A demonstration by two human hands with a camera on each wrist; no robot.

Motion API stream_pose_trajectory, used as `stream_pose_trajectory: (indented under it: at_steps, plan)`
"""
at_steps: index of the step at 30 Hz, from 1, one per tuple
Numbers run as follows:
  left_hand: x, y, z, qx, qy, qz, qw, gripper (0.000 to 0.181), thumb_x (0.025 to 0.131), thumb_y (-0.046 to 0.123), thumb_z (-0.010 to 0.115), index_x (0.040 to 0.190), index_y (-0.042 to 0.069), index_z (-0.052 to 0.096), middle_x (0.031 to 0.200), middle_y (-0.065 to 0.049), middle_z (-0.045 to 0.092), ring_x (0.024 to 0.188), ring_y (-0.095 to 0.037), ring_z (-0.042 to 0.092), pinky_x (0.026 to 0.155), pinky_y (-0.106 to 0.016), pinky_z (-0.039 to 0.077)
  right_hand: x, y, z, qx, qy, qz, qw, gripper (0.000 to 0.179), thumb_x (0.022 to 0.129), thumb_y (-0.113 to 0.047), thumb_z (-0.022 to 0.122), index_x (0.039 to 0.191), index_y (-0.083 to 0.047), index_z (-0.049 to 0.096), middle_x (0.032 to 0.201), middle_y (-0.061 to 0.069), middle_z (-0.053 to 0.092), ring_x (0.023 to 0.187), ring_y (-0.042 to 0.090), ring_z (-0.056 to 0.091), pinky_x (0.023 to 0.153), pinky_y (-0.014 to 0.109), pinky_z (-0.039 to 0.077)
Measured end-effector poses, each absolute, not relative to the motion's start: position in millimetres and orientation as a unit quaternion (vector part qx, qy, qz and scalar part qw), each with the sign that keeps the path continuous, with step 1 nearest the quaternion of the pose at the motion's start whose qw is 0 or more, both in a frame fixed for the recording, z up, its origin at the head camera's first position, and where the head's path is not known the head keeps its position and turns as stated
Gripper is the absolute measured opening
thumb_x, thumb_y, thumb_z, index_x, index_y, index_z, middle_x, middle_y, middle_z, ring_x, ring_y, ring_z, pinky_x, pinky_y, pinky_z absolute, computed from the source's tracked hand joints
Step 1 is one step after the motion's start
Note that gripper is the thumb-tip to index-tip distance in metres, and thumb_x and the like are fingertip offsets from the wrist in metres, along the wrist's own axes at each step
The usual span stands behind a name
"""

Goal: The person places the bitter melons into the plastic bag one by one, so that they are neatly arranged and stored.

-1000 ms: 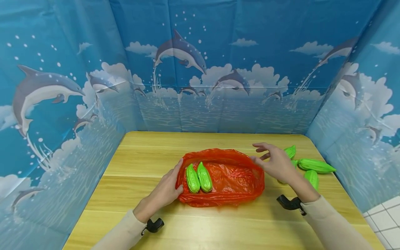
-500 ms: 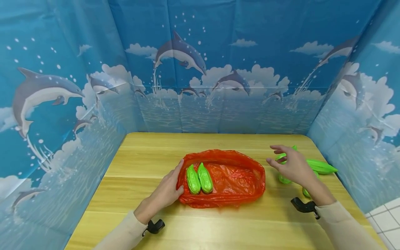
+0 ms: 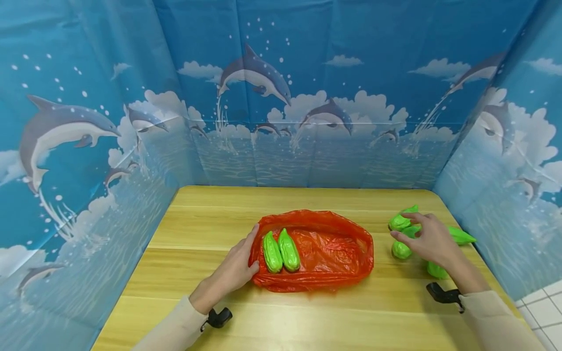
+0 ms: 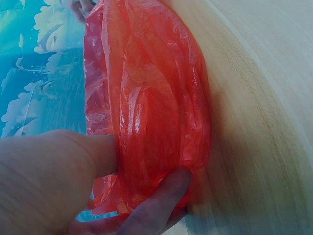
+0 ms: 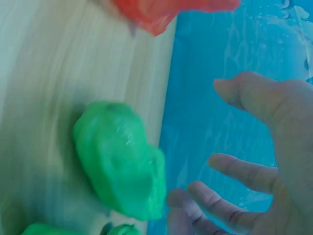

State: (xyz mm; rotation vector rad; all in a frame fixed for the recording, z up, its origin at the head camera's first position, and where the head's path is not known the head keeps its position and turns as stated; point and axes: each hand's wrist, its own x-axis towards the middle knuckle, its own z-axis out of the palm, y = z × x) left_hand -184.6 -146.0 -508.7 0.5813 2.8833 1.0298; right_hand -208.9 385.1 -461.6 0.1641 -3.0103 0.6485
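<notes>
A red plastic bag (image 3: 316,285) lies with its mouth open in the middle of the table. Two glossy green, pointed, gourd-like vegetables (image 3: 272,253) sit side by side at its left end. My left hand (image 3: 232,265) holds that end; in the left wrist view its thumb tip goes behind the red film (image 4: 146,112) while a finger lies against the outside. At the right, my right hand (image 3: 432,239), fingers spread and bent, hovers by several loose green vegetables. One, a pale green one (image 3: 400,222), lies just beyond its fingertips. In the right wrist view a green vegetable (image 5: 115,161) appears apart from the fingers.
The wooden table (image 3: 189,234) is walled on three sides by a blue dolphin-print curtain (image 3: 307,156). Another long green vegetable (image 3: 461,236) lies near the table's right edge, partly behind my right hand. Black wrist mounts (image 3: 443,294) sit at both cuffs.
My right hand has moved right, away from the bag's right rim, to above the loose green vegetables. My left hand and the bag have stayed nearly in place.
</notes>
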Motion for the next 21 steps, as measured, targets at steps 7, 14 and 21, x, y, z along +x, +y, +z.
stream_pose_trajectory:
  at_steps: [7,14,21]
  plan:
    - [-186,-146,-509,0.186,0.925,0.331,0.011,0.101,0.104,-0.002,0.078,0.187,0.004,0.021,0.176,-0.033,0.052,0.158,-0.052,0.06,0.127,-0.062,0.056,-205,397,-472,0.043,-0.985,0.167,0.03,0.089,0.108,-0.061,0.077,0.162,0.007,0.061,0.147,0.049,0.058,0.107,0.047,0.064,0.07,0.048,0.056]
    - [-186,-146,-509,0.186,0.925,0.33,0.011,0.101,0.104,-0.002,0.078,0.187,0.004,0.021,0.174,-0.034,0.054,0.157,-0.052,0.061,0.127,-0.062,0.057,-203,405,-479,0.036,-0.99,0.129,0.05,0.091,0.106,-0.068,0.075,0.161,0.005,0.063,0.14,0.049,0.062,0.116,0.059,0.065,0.077,0.067,0.059]
    - [-185,-147,-509,0.188,0.924,0.332,0.011,0.101,0.104,-0.002,0.078,0.186,0.004,0.021,0.174,-0.034,0.054,0.157,-0.052,0.061,0.128,-0.062,0.056,-206,411,-488,0.039,-0.992,0.099,0.069,0.093,0.106,-0.072,0.072,0.158,0.003,0.065,0.134,0.045,0.067,0.114,0.064,0.064,0.076,0.07,0.058]
